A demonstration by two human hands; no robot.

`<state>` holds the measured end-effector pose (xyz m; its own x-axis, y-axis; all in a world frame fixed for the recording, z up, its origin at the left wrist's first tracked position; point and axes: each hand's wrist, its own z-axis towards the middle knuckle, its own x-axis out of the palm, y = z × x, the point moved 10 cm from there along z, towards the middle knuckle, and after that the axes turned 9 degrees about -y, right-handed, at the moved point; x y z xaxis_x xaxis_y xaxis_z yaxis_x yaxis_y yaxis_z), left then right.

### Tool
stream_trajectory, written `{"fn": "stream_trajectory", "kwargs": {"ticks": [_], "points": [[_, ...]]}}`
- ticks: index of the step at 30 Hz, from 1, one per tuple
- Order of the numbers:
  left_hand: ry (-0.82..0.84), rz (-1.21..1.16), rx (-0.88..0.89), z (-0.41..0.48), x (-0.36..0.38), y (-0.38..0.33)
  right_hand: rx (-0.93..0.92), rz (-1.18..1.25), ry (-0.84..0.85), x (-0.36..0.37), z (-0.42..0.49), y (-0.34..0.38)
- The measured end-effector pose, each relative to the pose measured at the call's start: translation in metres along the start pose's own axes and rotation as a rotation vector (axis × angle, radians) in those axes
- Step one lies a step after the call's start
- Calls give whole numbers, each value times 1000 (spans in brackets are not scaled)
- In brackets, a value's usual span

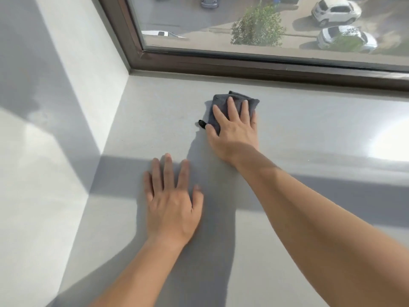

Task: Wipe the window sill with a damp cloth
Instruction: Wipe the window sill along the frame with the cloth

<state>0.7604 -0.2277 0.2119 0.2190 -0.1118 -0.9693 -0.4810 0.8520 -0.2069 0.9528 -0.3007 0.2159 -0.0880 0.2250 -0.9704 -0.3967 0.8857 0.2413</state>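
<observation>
A wide pale grey window sill (309, 134) runs below a dark brown window frame (243, 67). A folded dark grey cloth (221, 103) lies flat on the sill near the frame, left of centre, with a small black loop sticking out at its left edge. My right hand (234, 129) presses down on the cloth with fingers spread; most of the cloth is under the palm. My left hand (172, 204) rests flat on the bare sill, closer to me and to the left, fingers apart, holding nothing.
A white side wall (73, 89) meets the sill at the left corner. Window glass (265, 23) shows parked cars and a tree far below. Sunlight glares on the sill at the right; a shadow band crosses its middle.
</observation>
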Motion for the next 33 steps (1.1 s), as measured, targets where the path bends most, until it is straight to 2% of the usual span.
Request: {"fn": "stream_trajectory", "kwargs": {"ticks": [2, 4, 6, 9, 11, 13, 16, 18, 20, 23, 25, 26, 27, 30, 31, 33], "points": [[-19, 4, 15, 0, 0, 2, -230, 1, 48, 14, -9, 54], [-3, -16, 16, -1, 0, 2, -243, -9, 51, 14, -14, 42], [16, -48, -4, -4, 0, 4, -95, -21, -21, 2, -23, -11], [33, -119, -12, -6, -2, 3, 293, -9, -79, -24, -46, -103], [52, -188, -33, -7, -4, 5, 402, -20, -81, -22, -54, -102], [73, -286, -65, -9, -7, 12, 256, 5, -83, -10, -53, -44], [126, -337, -10, -25, -9, 31, -151, 16, -13, 20, -74, 61], [116, -237, 65, -34, -14, 44, -205, 11, 24, 21, -83, 63], [87, -135, 116, -40, -17, 55, -109, -12, -10, 11, -85, 24], [100, -54, 183, -46, -13, 59, 220, -46, -21, -7, -97, -54], [100, -33, 200, -46, -12, 58, 351, -77, -32, -9, -103, -64], [98, -28, 201, -45, -13, 58, 355, -72, -35, -6, -102, -49], [96, -19, 202, -45, -13, 58, 295, -55, -35, -1, -98, -22], [84, 22, 219, -45, -11, 58, -60, -43, -8, 20, -98, 66], [85, 26, 219, -45, -11, 59, -129, -43, 22, 23, -100, 77], [91, 5, 207, -45, -10, 60, -144, -52, 58, 22, -103, 60]]}}
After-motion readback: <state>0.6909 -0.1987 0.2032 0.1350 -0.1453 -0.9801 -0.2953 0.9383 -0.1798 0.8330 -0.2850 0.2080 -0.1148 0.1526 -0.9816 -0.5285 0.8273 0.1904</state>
